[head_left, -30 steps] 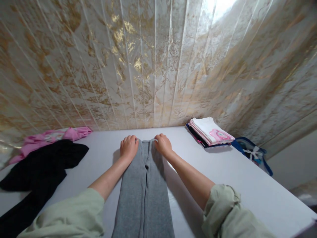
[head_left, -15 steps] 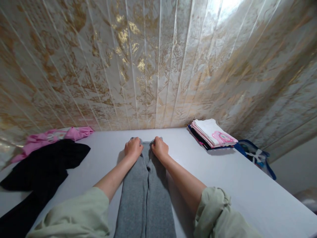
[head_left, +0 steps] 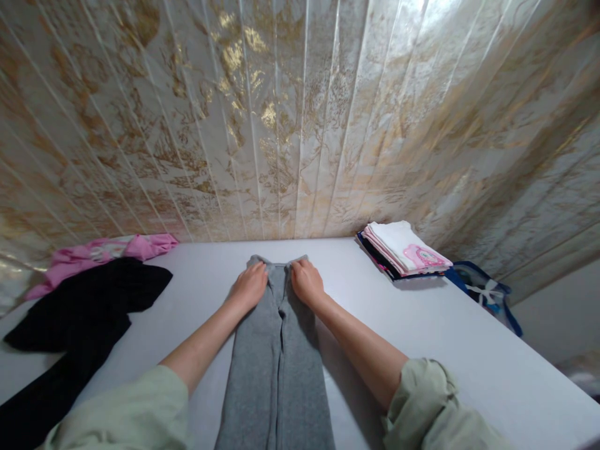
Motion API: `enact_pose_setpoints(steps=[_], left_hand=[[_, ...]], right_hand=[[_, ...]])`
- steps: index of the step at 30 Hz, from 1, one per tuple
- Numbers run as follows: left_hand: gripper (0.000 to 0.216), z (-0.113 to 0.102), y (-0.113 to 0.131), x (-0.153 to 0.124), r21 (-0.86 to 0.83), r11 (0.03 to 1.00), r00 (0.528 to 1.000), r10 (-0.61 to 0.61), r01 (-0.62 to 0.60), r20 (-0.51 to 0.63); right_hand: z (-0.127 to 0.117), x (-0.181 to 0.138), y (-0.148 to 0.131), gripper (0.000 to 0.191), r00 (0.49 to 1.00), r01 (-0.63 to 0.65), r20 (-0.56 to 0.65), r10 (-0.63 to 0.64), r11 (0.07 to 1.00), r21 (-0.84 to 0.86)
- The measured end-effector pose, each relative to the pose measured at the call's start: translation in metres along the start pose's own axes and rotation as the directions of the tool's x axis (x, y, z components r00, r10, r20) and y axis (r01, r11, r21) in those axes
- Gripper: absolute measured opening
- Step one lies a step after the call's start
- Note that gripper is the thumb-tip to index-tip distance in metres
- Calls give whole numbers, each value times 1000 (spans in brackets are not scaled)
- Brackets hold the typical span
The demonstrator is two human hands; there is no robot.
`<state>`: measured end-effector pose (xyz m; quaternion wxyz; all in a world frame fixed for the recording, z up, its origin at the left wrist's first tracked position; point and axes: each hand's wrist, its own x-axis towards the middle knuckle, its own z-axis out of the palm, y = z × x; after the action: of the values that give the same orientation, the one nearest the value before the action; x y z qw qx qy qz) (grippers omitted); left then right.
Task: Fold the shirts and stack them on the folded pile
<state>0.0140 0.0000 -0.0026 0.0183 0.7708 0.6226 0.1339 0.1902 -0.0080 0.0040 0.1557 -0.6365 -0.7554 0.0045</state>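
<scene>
A pair of grey trousers [head_left: 253,381] lies lengthwise on the white tabletop, its two legs side by side and running out of view at the bottom. At its far end, the waistband corners stick out a little beyond my fingers. My left hand [head_left: 252,284] is closed on the left side near the waistband. Opposite it, my right hand [head_left: 307,282] grips the right side with curled fingers. A small crease shows in the cloth between the hands; the fingertips are partly hidden.
On the left, a crumpled black garment [head_left: 89,306] lies in front of a pink garment [head_left: 154,245]. A stack of folded clothes [head_left: 394,244] sits at the back right. Beside the white table [head_left: 450,350] is a blue-edged clear bag [head_left: 492,297]. A gold-patterned curtain [head_left: 281,156] hangs behind.
Both hands have shifted slightly toward me along the trousers, so more of the waistband corners show. The trousers stay in about the same place. The camera view has shifted slightly.
</scene>
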Motion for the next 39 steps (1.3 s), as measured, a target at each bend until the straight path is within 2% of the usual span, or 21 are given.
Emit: enact_pose_setpoints(steps=[4,7,9,12,17,21,24,26,29,31,35,39], left_hand=[[53,12,-1,-9,24,1000,995,14,-17,100],[57,4,0,-9,36,999,989,8,-13,151],[57,-6,2,-14,47,999,989,11,-18,146],[58,-14,8,-37,79,995,994,46,-53,95],[60,1,18,-74,103,990,991,88,-99,98],[60,9,15,-62,91,992,993,83,-91,83],[60,0,10,-45,87,993,994,68,-75,86],[61,-9,8,-44,90,994,996,55,-61,71],[62,-20,7,-67,80,992,995,100,-101,16],[61,-21,8,-91,68,985,987,158,-158,13],[59,-14,14,-125,35,979,973,198,-203,120],[57,-16,14,-131,3,985,970,171,-174,170]], right_hand=[[13,-10,-1,45,997,80,20,-81,996,25],[8,-11,-1,48,996,60,60,-63,997,47],[1,-13,-1,49,996,72,54,-75,996,58],[-3,-27,-1,54,990,141,16,-142,988,55],[12,-50,-5,58,983,180,35,-182,982,48],[16,-35,-6,56,983,179,22,-181,982,53],[6,-18,-6,55,983,183,22,-185,981,61],[-4,-18,-5,56,982,189,-5,-189,980,64],[-17,-40,-3,55,960,279,-33,-277,958,62],[-21,-64,0,54,932,360,15,-362,931,67],[-16,-101,3,56,889,425,141,-436,900,98],[-20,-106,4,53,891,405,167,-421,906,123]])
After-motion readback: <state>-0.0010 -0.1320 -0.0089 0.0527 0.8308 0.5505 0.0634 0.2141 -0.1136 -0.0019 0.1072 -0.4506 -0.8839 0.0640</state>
